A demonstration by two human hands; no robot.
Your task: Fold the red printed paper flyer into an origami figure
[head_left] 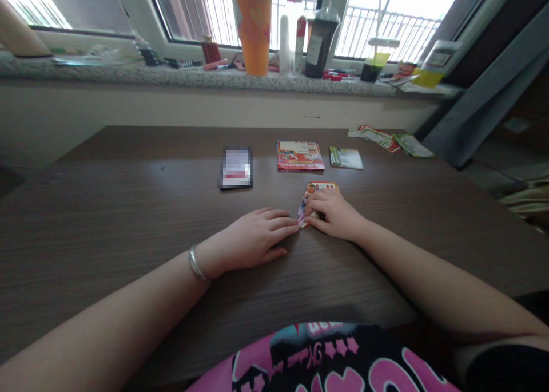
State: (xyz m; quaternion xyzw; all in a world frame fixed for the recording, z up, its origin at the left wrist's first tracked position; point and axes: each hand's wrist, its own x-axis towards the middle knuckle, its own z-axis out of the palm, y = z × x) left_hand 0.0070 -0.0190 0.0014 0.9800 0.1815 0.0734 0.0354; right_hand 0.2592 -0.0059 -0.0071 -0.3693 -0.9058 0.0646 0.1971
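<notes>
A small printed paper [325, 185] in orange, red and purple lies on the table, partly covered by my hand; it looks folded, with a slanting left edge. My right hand [332, 212] is over it, fingers bent, thumb and fingertips pressed on its left part. Flat on the table, my left hand [251, 237] has its fingers stretched out, and its fingertips touch the paper's lower left corner. A silver bangle [197, 263] circles the left wrist. Beyond the hands lie a stack of red printed papers [300, 155] and a smaller stack of green-and-white papers [346, 158].
A phone-like device [236, 167] with a blurred screen lies left of the stacks on the brown table [128, 209]. More paper strips [380, 138] lie at the far right. Along the windowsill [171, 78] stand an orange cup [256, 31], a dark drink cup [321, 43] and bottles.
</notes>
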